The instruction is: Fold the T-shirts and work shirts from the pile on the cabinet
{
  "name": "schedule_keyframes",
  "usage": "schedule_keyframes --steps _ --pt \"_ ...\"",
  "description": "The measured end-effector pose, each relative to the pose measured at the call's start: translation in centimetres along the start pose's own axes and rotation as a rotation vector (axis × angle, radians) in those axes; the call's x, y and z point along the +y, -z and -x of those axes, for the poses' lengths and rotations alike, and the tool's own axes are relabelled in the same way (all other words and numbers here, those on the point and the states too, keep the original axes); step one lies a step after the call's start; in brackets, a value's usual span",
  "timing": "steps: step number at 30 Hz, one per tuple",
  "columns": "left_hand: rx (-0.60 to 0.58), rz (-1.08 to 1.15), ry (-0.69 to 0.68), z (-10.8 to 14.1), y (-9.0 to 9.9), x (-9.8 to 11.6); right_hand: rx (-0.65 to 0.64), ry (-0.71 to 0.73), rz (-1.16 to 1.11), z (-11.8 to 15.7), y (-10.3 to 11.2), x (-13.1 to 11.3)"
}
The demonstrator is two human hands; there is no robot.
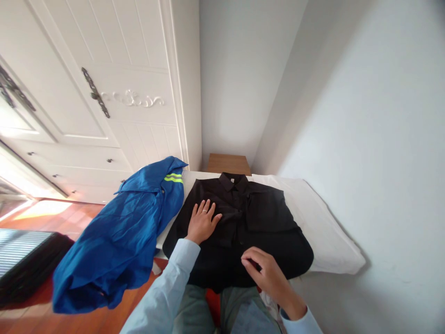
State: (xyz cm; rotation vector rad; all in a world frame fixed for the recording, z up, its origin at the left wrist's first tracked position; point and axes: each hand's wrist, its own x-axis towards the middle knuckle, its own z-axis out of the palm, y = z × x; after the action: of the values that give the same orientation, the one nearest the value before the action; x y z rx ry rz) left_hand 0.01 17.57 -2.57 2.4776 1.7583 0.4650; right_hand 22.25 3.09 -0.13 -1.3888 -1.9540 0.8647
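A black collared shirt lies spread out, its collar at the far end and its sleeves folded in over the front. My left hand rests flat on the left part of the shirt, fingers spread, a ring on one finger. Over the lower right part of the shirt is my right hand, its fingers curled and the thumb near the index fingertip. Whether it pinches any cloth is too small to tell.
Blue clothing with yellow-green stripes hangs over the left side. White cloth lies at the right along the wall. Behind stand a small wooden piece and a white wardrobe. A dark item is at the lower left.
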Motion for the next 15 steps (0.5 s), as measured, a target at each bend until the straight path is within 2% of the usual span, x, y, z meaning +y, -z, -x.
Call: schedule_keyframes --steps 2,4,7,9,12,15 --pt "0.006 0.025 0.005 -0.1 -0.1 -0.1 -0.077 -0.051 -0.053 1.1 -2.0 0.1" --pt "0.0 0.076 0.022 -0.4 -0.1 -0.3 -0.245 -0.13 -0.044 2.6 -4.0 1.2" --pt "-0.033 0.244 0.075 -1.1 0.2 -0.8 -0.502 -0.324 0.102 5.3 -5.9 4.7" --pt "-0.005 0.415 0.108 -1.3 1.0 -1.0 -0.572 -0.445 0.192 7.1 -6.3 7.6" --pt "0.223 0.641 0.09 -0.4 3.0 -0.5 -0.517 -0.523 0.183 9.3 -5.8 11.7" --pt "0.501 0.751 0.089 2.4 5.3 1.5 -0.285 -0.574 0.065 10.8 -4.5 14.9"
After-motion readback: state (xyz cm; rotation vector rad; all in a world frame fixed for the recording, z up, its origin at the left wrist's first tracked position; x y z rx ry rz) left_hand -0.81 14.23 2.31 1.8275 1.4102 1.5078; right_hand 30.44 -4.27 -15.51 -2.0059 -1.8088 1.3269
